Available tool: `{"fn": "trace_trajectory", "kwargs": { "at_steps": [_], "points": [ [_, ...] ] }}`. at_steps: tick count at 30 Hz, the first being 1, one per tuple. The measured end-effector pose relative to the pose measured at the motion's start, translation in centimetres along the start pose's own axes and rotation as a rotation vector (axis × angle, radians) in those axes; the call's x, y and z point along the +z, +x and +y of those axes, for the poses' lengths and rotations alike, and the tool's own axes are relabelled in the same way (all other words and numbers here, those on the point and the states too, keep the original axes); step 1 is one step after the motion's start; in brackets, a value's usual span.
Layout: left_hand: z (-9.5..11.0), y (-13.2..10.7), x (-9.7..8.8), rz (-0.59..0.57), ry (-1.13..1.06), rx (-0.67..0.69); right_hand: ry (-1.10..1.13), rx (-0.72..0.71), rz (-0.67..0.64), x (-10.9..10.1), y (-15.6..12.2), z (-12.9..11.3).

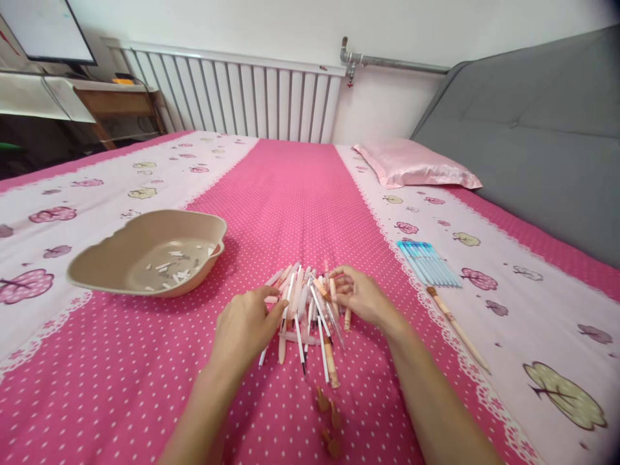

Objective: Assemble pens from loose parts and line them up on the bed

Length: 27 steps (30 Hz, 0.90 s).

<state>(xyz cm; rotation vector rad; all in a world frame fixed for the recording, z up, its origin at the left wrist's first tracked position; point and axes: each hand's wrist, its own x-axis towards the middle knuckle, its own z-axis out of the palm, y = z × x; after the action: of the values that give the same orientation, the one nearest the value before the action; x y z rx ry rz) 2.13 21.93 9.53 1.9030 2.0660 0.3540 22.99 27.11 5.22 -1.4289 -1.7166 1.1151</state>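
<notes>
A loose pile of white and pink pen parts (310, 310) lies on the pink dotted bedsheet (290, 194) in front of me. My left hand (247, 326) rests on the left edge of the pile, fingers bent over some of the parts. My right hand (358, 294) is at the pile's right side, with its fingertips pinched on a thin pen piece. Three small brown caps (329, 416) lie on the sheet just below the pile.
A beige tray (97, 258) with several small white bits stands to the left. A row of blue pens (429, 263) and one assembled pen (458, 329) lie to the right. Farther back are a pink pillow (416, 165), a grey headboard (533, 142) and a radiator (242, 97).
</notes>
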Motion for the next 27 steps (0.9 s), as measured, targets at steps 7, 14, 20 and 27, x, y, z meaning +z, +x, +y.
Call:
{"fn": "trace_trajectory", "kwargs": {
  "at_steps": [7, 14, 20, 27],
  "points": [
    [0.3, 0.0, 0.3, 0.084, -0.177, 0.043, 0.314, -0.236, 0.295, -0.3, 0.1, -1.6],
    [1.2, -0.2, 1.6, 0.173, -0.442, 0.194, 0.655, -0.246, 0.269, 0.4, -0.2, -2.6],
    [2.0, -0.6, 2.3, 0.109, -0.649, 0.309, 0.588, -0.267, 0.083, 1.3, -0.5, -2.9],
    [1.8, -0.5, 2.3, 0.147, -0.661, 0.292, 0.457, -0.285, -0.035, 1.5, -1.5, -3.7]
  ]
}}
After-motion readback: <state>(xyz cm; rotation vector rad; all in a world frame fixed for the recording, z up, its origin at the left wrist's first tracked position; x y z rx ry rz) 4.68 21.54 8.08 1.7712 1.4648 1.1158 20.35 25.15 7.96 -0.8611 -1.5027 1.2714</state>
